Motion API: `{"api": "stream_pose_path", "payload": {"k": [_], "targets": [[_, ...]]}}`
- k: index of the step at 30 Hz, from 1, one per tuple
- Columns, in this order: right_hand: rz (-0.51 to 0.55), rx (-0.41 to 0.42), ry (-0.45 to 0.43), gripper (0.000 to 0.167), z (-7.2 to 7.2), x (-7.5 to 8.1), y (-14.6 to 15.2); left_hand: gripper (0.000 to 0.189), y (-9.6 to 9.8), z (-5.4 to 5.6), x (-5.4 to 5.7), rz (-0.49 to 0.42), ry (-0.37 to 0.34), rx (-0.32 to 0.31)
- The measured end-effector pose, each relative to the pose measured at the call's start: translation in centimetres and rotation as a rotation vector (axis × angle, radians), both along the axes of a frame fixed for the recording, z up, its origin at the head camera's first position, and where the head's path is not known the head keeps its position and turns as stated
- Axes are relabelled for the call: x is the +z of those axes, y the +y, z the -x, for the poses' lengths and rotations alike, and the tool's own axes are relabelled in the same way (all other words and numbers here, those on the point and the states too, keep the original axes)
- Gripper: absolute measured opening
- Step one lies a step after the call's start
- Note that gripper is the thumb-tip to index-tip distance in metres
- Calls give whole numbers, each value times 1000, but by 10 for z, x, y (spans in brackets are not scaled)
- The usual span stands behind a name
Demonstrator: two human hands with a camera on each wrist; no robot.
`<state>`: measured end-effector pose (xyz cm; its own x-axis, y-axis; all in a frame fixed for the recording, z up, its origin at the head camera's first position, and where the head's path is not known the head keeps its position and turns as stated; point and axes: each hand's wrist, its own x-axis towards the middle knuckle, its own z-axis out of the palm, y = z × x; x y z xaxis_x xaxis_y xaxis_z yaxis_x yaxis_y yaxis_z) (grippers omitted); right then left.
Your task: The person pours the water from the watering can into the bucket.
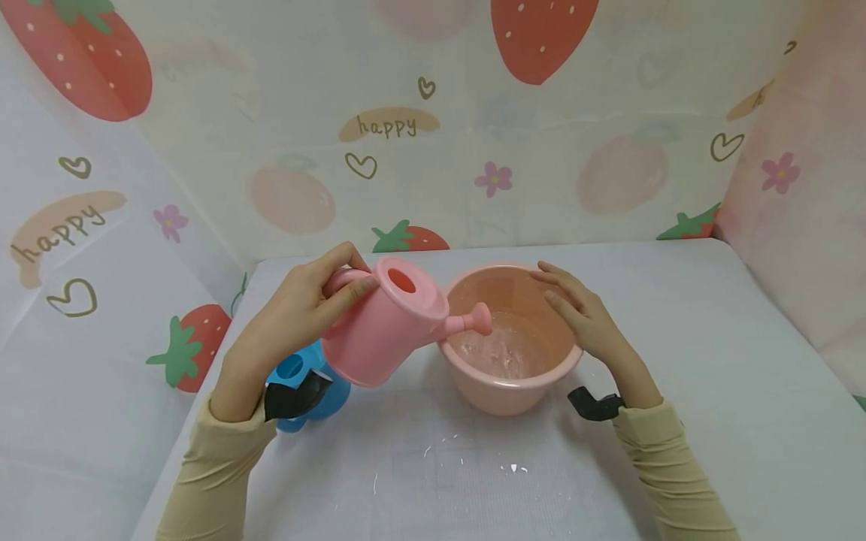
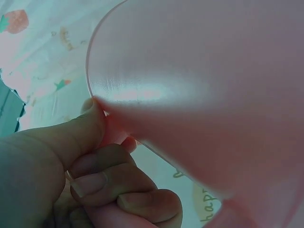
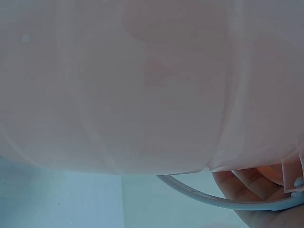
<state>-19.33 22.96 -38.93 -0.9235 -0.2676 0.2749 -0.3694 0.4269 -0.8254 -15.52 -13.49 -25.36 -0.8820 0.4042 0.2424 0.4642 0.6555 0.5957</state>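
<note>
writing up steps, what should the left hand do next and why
Probably tip the pink watering can slightly further with the left hand: its spout points over the basin, the water below looks rippled, and the right hand is at the rim.

The pink watering can [image 1: 379,330] at centre looks like smooth, softly glossy plastic. The shiny-rimmed basin [image 1: 504,400], right of centre, also appears smooth plastic. Lower left, the blue object [image 1: 336,394] looks plastic; the sleeves [image 1: 219,473] are matt, wrinkled cloth; the white surface [image 1: 440,488] has a faint sheen.
</note>
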Motion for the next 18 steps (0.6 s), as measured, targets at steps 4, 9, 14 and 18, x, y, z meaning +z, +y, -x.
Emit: {"api": "stream_pose_path", "payload": {"k": [4, 9, 14, 18], "targets": [[0, 0, -2, 38, 0, 0, 0, 19, 0, 0, 0, 2, 5, 2], [-3, 3, 15, 38, 1, -1, 0, 20, 1, 0, 0, 6, 12, -4], [-6, 2, 5, 38, 0, 1, 0, 18, 1, 0, 0, 1, 7, 0], [0, -1, -5, 38, 0, 1, 0, 19, 1, 0, 0, 0, 9, 0]]}}
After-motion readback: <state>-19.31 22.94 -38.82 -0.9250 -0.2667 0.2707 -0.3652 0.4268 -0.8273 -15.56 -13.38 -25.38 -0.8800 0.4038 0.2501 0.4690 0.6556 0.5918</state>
